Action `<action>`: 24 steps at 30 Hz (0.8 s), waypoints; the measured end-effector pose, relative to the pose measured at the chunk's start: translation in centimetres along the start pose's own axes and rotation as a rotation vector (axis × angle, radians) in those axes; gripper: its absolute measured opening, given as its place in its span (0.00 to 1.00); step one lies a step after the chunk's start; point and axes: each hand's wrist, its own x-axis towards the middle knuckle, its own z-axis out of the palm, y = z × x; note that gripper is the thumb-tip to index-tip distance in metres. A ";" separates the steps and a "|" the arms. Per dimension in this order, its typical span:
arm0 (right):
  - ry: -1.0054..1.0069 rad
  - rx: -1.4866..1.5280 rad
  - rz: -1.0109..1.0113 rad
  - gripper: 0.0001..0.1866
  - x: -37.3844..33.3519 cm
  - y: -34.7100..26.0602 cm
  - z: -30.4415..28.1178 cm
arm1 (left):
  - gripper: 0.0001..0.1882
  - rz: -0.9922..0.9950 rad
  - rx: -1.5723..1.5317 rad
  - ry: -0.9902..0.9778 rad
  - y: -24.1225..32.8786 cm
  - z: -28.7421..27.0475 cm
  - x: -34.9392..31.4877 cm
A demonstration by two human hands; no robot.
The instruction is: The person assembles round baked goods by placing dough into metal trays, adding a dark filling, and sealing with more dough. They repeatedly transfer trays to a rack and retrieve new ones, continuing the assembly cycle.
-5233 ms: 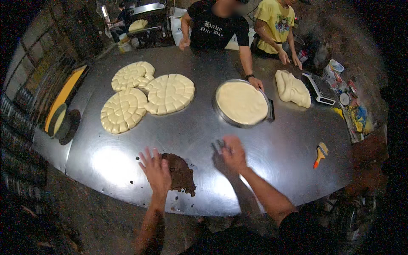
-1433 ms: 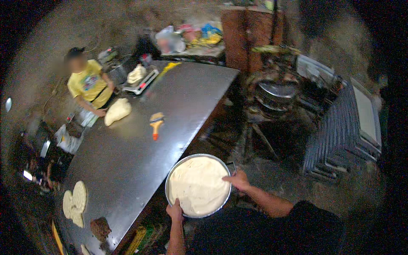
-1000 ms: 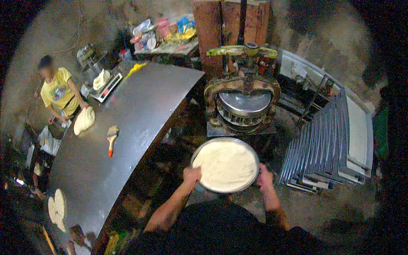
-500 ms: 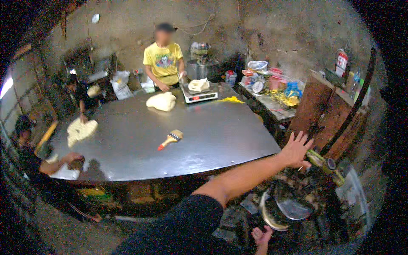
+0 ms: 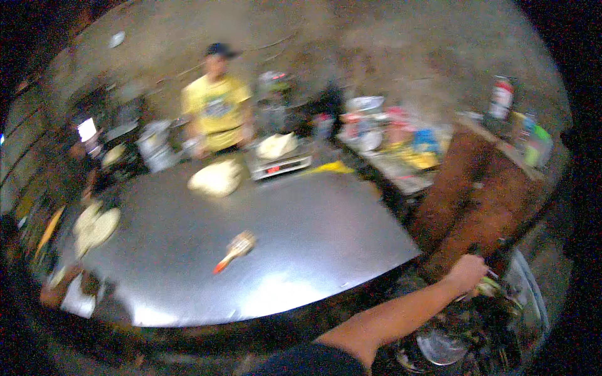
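My left hand (image 5: 469,273) reaches out to the right past the table corner, its fingers curled closed. Motion blur hides what they hold, if anything. Just beyond and below the knuckles is a greenish object (image 5: 488,287), too smeared to name. A round pan-like metal thing (image 5: 442,346) lies lower down, below my left forearm. My right hand is out of the picture. On the metal-topped table (image 5: 301,250) lies a brush (image 5: 236,249) with a red-tipped handle.
Dough lumps (image 5: 216,178) (image 5: 97,229) lie on the table, near a scale (image 5: 281,167) with a pale block on it. Behind stands a person in a yellow shirt (image 5: 217,109). A cluttered side table (image 5: 407,178), brown boards (image 5: 461,182) and a fire extinguisher (image 5: 501,98) are at right.
My left hand has gone from spread fingers to closed, lower and farther right. My right hand has left the picture. The whole view has shifted and blurred.
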 end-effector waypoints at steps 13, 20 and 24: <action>-0.520 -0.831 0.121 0.29 5.7 -19.7 -19.5 | 0.29 -0.108 0.099 -0.121 -9.4 -3.9 -8.2; -1.175 -0.250 0.543 0.28 -21.0 -30.0 -21.8 | 0.47 -0.146 0.038 -0.191 -10.6 -4.9 -9.6; -1.015 -0.105 0.828 0.27 -34.9 -35.3 -20.5 | 0.49 -0.299 -0.059 -0.232 -12.3 -2.8 -10.5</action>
